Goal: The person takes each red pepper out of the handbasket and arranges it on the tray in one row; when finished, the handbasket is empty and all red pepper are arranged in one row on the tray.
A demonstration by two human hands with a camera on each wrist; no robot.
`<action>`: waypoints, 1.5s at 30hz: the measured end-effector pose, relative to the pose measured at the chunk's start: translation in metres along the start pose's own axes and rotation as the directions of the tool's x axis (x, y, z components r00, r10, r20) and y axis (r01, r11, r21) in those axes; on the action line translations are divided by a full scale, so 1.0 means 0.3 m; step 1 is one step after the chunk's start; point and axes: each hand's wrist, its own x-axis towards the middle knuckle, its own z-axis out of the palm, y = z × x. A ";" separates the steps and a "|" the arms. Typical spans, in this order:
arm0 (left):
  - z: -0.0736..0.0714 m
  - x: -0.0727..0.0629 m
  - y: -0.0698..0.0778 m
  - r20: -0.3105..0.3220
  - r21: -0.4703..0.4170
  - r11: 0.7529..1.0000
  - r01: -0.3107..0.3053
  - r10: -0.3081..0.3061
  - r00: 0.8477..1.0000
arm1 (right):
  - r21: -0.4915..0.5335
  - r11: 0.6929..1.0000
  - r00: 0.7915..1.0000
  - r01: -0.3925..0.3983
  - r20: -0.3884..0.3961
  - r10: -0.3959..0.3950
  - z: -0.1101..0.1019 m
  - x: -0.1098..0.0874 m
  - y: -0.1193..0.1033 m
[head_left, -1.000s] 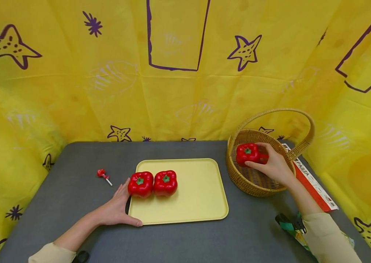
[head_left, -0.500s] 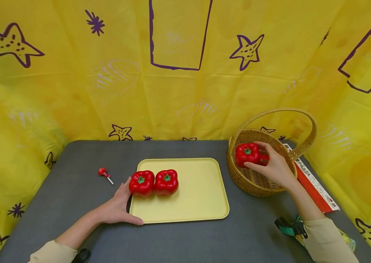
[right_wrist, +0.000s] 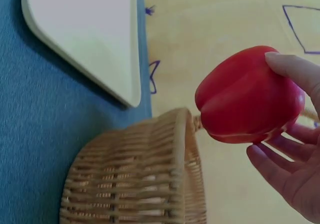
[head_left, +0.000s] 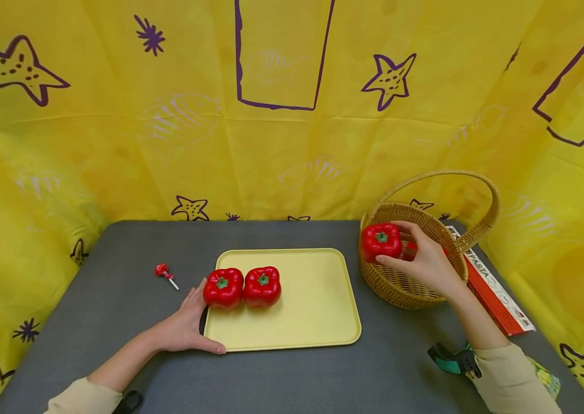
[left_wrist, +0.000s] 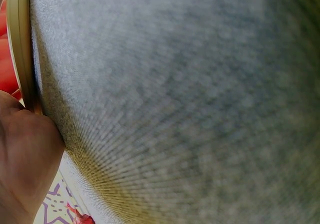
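My right hand (head_left: 422,260) pinches a red bell pepper (right_wrist: 245,97) between thumb and fingertips. In the head view the pepper overlaps the left rim of the wicker basket (head_left: 390,293); the right wrist view has it above the rim. A bit of red shows behind this hand, inside the basket. My left hand (head_left: 185,328) touches the left edge of the pale yellow tray (head_left: 312,299), fingers extended along it and thumb at the front corner. Side by side on the tray's left half sit two more bell peppers, the outer pepper (head_left: 223,288) close to my fingertips and the inner pepper (head_left: 262,287).
A red lollipop (head_left: 166,275) lies left of the tray. Behind the basket's right side is a red and white pasta box (head_left: 496,293). A green and yellow packet (head_left: 545,379) lies partly under my right sleeve. The basket's tall handle (head_left: 491,198) arches above it.
My right hand has moved left with the bell pepper, from inside the basket to its left rim. My left hand and the tray keep their places.
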 end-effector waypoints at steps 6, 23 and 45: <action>0.001 0.000 -0.004 -0.001 -0.004 1.000 -0.001 0.001 1.000 | 0.005 1.000 0.999 0.025 0.035 -0.025 0.027 0.008 -0.027; 0.002 0.001 -0.008 -0.012 -0.010 1.000 -0.020 0.020 1.000 | 0.090 0.995 0.993 0.042 0.109 -0.051 0.151 0.022 -0.033; 0.003 0.001 -0.009 -0.012 0.003 1.000 -0.018 0.018 1.000 | 0.214 0.977 0.982 0.009 0.182 -0.049 0.303 0.001 -0.027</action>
